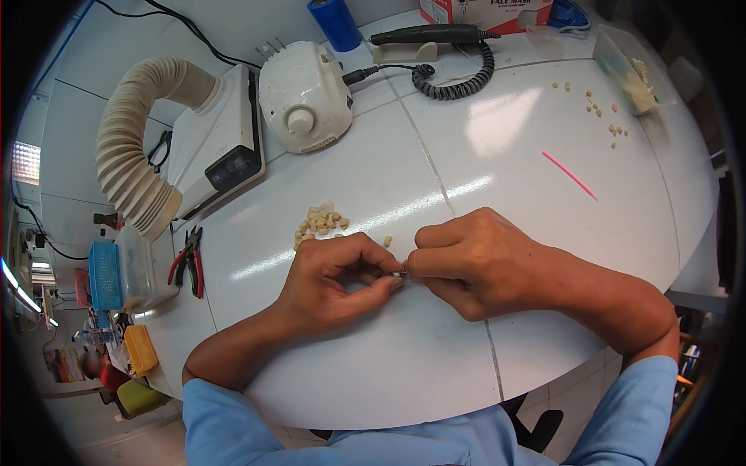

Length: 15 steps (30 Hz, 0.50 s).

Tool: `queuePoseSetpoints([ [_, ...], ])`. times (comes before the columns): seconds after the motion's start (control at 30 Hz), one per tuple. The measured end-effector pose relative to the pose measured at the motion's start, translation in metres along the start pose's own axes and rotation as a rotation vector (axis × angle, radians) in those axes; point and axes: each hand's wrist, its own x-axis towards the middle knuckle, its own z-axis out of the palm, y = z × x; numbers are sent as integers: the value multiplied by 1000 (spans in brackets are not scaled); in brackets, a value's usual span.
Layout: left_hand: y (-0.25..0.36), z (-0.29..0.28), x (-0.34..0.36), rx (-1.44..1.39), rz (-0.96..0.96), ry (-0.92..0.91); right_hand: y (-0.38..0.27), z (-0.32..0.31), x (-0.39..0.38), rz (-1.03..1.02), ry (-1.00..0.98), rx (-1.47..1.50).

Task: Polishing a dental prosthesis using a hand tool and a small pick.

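Observation:
At the middle of the white tiled bench, my left hand [342,283] pinches a tiny pale piece [397,274] between thumb and index finger. My right hand [474,264] is closed beside it, its fingertips on a small dark object at the piece, too small to name. A heap of small cream tooth-like pieces [322,220] lies just beyond my left hand, with a single piece [388,241] apart from it. Red-and-black pliers [188,264] rest to the left.
Behind stand a ridged hose [116,155] on a white machine [217,147], a control unit [303,101] and a corded handpiece [431,35]. At right are a pink stick [569,175], scattered pieces and a clear container [625,70]. Far left are bins [105,276] and another person [109,377].

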Motion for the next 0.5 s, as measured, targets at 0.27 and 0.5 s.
queuePoseSetpoints([
  [0.27,-3,-1,1,10,18,4,-5,3,-2,40,-28,-61],
  [0.5,-7,1,-2,-249,-23,89,1,-14,1,223,63,293],
])
